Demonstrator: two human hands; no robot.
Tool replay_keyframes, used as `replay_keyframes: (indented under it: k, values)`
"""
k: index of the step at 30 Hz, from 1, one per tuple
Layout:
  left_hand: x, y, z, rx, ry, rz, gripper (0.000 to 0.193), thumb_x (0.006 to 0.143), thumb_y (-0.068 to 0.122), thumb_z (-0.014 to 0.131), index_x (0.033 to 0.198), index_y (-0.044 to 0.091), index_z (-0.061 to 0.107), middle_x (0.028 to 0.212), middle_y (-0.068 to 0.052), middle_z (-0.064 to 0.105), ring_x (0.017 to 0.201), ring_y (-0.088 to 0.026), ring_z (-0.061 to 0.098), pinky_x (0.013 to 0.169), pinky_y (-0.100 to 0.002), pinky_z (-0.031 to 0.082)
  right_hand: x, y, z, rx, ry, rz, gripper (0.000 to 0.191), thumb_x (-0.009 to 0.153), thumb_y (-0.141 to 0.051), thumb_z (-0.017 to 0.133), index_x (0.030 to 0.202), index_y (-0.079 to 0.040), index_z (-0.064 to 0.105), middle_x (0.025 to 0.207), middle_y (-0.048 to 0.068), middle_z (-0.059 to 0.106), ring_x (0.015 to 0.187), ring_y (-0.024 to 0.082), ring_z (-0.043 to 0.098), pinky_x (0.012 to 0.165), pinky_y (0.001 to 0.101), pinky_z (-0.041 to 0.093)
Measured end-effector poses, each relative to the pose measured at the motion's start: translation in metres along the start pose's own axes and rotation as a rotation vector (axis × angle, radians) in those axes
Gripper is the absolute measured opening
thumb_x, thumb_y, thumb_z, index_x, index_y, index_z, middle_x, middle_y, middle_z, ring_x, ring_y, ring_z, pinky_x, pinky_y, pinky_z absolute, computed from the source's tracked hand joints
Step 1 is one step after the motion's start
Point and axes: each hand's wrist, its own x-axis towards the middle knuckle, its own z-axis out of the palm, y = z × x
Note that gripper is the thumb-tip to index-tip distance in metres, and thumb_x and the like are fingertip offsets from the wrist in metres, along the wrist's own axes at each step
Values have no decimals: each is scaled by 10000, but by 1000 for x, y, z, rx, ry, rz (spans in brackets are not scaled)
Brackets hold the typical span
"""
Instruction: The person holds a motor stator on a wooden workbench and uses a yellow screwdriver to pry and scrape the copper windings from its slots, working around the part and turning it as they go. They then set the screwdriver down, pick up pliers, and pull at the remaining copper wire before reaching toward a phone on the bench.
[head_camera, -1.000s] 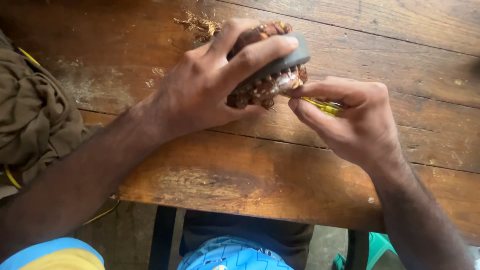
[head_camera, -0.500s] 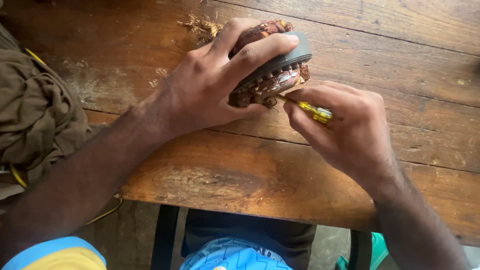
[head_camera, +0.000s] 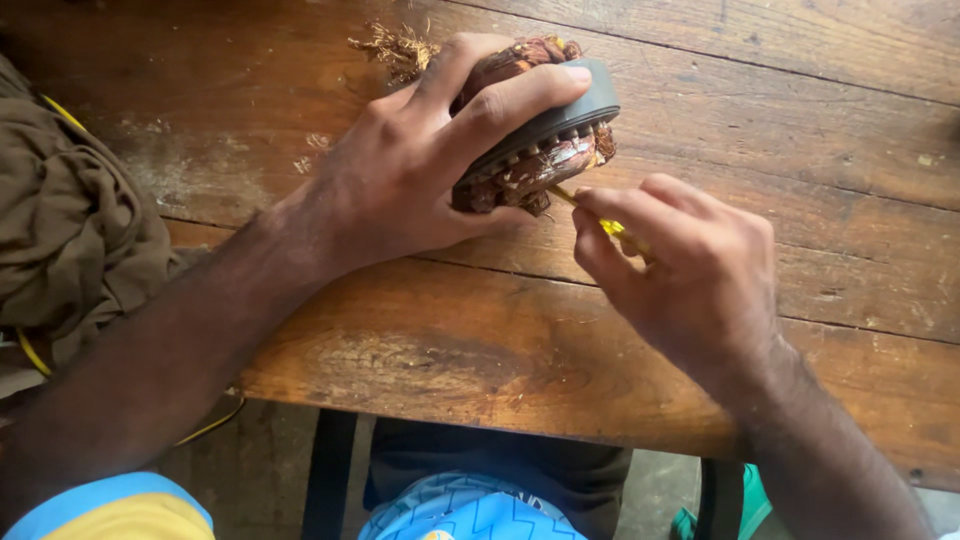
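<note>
Stator (head_camera: 545, 140) gripped in left hand (head_camera: 420, 170); right hand (head_camera: 690, 270) pinches (probably) a yellow tool (head_camera: 610, 226) beside it.

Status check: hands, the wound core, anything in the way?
Left hand grips motor core. Right hand pokes yellow tool into windings. Brown cloth lies clear, left.

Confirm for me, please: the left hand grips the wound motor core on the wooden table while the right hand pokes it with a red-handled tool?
Not quite: in the head view the tool is yellow, not red. The left hand does grip the motor core on the wooden table, with the right hand holding the tool.
</note>
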Motion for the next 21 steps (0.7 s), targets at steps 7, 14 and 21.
replay_keyframes:
  k: [7,14,21]
  values:
    - [-1,-1,1,13,12,20,1063,835,354,980,1580,244,230,1390,-184,460,1173,-358,673,912,-397,594,-2,0,-5,-217,-90,-195,131,947,-148,767,1049,-80,723,724,23,617,563,128,597,457,307,502]
    - [5,1,0,20,44,32,1030,878,306,990,1582,245,240,1382,-163,482,1194,-335,676,974,-401,645,16,14,-10,-181,-169,-215,57,949,-146,776,970,-105,742,668,8,612,519,115,589,416,298,499]
    - [7,4,-1,9,41,27,1010,877,295,986,1559,244,242,1361,-151,481,1176,-330,676,1002,-392,638,13,17,-13,-58,-74,-209,162,936,-95,780,1091,-124,745,762,21,621,637,154,611,541,316,510]
